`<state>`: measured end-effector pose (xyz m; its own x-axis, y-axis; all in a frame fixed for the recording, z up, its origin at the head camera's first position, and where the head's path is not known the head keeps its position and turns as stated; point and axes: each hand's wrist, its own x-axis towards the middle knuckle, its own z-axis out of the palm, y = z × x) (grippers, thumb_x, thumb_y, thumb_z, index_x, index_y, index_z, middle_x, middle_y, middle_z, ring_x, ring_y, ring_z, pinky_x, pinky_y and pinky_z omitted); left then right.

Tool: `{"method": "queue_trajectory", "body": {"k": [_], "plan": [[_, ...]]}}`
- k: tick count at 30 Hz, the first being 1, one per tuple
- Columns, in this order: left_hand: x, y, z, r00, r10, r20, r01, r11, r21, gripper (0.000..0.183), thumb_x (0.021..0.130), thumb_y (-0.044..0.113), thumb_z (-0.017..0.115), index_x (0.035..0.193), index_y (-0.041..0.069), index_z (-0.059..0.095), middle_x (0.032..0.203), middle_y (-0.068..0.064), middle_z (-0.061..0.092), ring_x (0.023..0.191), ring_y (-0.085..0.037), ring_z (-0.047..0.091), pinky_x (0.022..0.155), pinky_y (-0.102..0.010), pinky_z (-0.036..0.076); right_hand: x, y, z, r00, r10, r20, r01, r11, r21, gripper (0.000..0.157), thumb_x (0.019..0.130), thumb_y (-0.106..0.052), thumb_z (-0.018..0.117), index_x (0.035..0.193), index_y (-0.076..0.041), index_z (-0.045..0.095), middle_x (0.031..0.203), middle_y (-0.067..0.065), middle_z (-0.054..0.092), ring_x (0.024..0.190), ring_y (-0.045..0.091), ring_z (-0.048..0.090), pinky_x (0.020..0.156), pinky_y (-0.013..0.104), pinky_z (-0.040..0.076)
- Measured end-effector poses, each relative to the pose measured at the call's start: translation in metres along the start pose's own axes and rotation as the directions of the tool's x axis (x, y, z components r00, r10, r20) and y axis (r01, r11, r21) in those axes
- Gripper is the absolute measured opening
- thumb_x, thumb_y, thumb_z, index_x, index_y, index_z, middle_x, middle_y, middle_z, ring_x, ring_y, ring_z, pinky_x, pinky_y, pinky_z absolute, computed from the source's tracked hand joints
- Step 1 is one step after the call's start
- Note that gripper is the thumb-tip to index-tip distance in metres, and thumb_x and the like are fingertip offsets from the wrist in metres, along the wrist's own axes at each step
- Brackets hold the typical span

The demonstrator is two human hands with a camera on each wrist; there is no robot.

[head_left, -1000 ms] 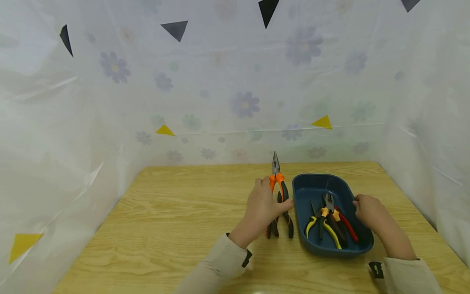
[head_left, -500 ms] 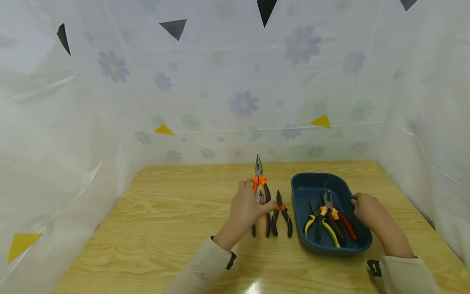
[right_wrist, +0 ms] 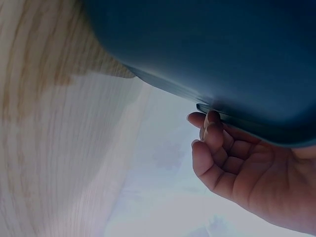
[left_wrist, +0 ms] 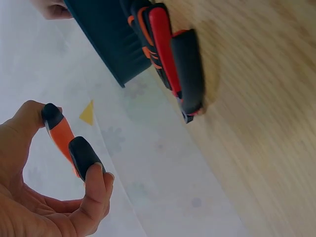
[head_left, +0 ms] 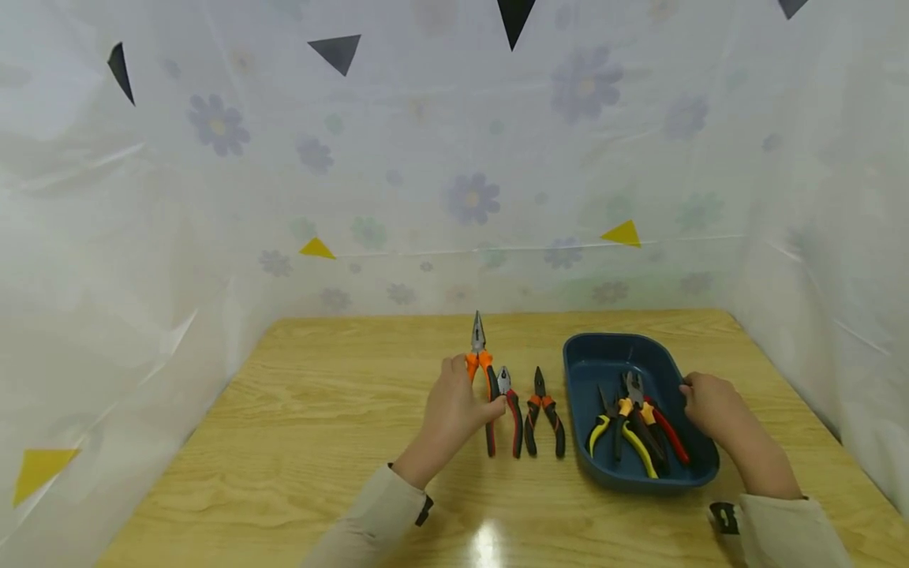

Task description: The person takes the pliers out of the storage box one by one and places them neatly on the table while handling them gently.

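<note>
My left hand [head_left: 449, 414] grips a pair of long-nose pliers [head_left: 479, 339] by its orange and black handles, held above the table with the nose pointing away. In the left wrist view, thumb and fingers pinch the two handle ends of these pliers [left_wrist: 61, 137]. Just right of the hand lie combination pliers [head_left: 517, 430] with red and black handles, partly covered by the held pair. Beside them are black-nosed pliers [head_left: 540, 385] with black and orange handles. My right hand [head_left: 720, 412] holds the right rim of a dark blue basin [right_wrist: 222, 54], fingers curled at its edge.
Inside the basin lie several pliers, among them a yellow-and-black pair [head_left: 639, 450] and one with a red handle [head_left: 671, 438]. The wooden table [head_left: 341, 410] ends at a white flowered plastic sheet [head_left: 398, 189] behind and at the sides.
My left hand has moved left with the long-nose pliers, away from the basin, uncovering the two pairs on the table. The right hand stays at the basin rim.
</note>
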<state>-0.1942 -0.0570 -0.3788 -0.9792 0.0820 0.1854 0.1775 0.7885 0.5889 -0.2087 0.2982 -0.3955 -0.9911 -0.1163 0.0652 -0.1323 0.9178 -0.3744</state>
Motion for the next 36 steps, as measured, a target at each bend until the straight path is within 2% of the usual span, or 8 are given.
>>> {"method": "queue_trajectory", "body": {"k": [5, 12, 23, 30, 36], "plan": [[0.0, -0.01, 0.003, 1.0, -0.028, 0.009, 0.028, 0.999, 0.028, 0.079, 0.075, 0.035, 0.08, 0.129, -0.011, 0.045, 0.109, -0.02, 0.051, 0.063, -0.018, 0.047, 0.052, -0.028, 0.044, 0.0, 0.001, 0.0, 1.0, 0.003, 0.015, -0.003, 1.0, 0.005, 0.024, 0.093, 0.006, 0.046, 0.101, 0.027, 0.051, 0.093, 0.04, 0.058, 0.084, 0.052, 0.059, 0.072, 0.056, 0.049], [0.002, -0.026, 0.008, 1.0, -0.03, 0.01, 0.029, 0.997, 0.077, 0.07, 0.074, 0.032, 0.081, 0.119, -0.011, 0.049, 0.099, -0.017, 0.05, 0.058, -0.017, 0.045, 0.047, -0.027, 0.04, 0.001, 0.001, 0.0, 1.0, 0.01, 0.014, -0.01, 1.0, 0.004, 0.024, 0.093, 0.005, 0.046, 0.101, 0.027, 0.051, 0.094, 0.04, 0.058, 0.085, 0.052, 0.058, 0.072, 0.056, 0.049], [0.003, -0.041, 0.015, 0.998, -0.046, 0.049, 0.038, 0.987, 0.156, 0.071, 0.073, 0.035, 0.082, 0.114, -0.013, 0.05, 0.1, -0.021, 0.052, 0.064, -0.02, 0.05, 0.055, -0.033, 0.048, 0.001, 0.002, 0.002, 1.0, 0.0, 0.004, 0.0, 1.0, -0.002, 0.025, 0.093, 0.005, 0.046, 0.102, 0.028, 0.051, 0.093, 0.04, 0.058, 0.082, 0.05, 0.059, 0.071, 0.056, 0.049], [0.003, -0.046, 0.017, 0.995, -0.065, 0.081, 0.052, 0.987, 0.155, 0.067, 0.074, 0.035, 0.081, 0.112, -0.012, 0.051, 0.093, -0.017, 0.05, 0.067, -0.02, 0.048, 0.058, -0.033, 0.047, 0.0, 0.0, 0.001, 1.0, -0.001, -0.004, 0.001, 1.0, -0.013, 0.024, 0.093, 0.005, 0.047, 0.101, 0.028, 0.051, 0.092, 0.04, 0.058, 0.084, 0.053, 0.058, 0.072, 0.057, 0.048], [0.006, -0.049, 0.02, 0.989, -0.065, 0.133, 0.038, 0.98, 0.196, 0.064, 0.074, 0.035, 0.081, 0.108, -0.011, 0.053, 0.094, -0.019, 0.051, 0.067, -0.02, 0.048, 0.057, -0.032, 0.048, 0.0, -0.001, 0.0, 1.0, 0.007, 0.006, -0.007, 1.0, -0.012, 0.025, 0.093, 0.005, 0.046, 0.101, 0.028, 0.05, 0.093, 0.041, 0.057, 0.085, 0.054, 0.058, 0.072, 0.057, 0.048]]}}
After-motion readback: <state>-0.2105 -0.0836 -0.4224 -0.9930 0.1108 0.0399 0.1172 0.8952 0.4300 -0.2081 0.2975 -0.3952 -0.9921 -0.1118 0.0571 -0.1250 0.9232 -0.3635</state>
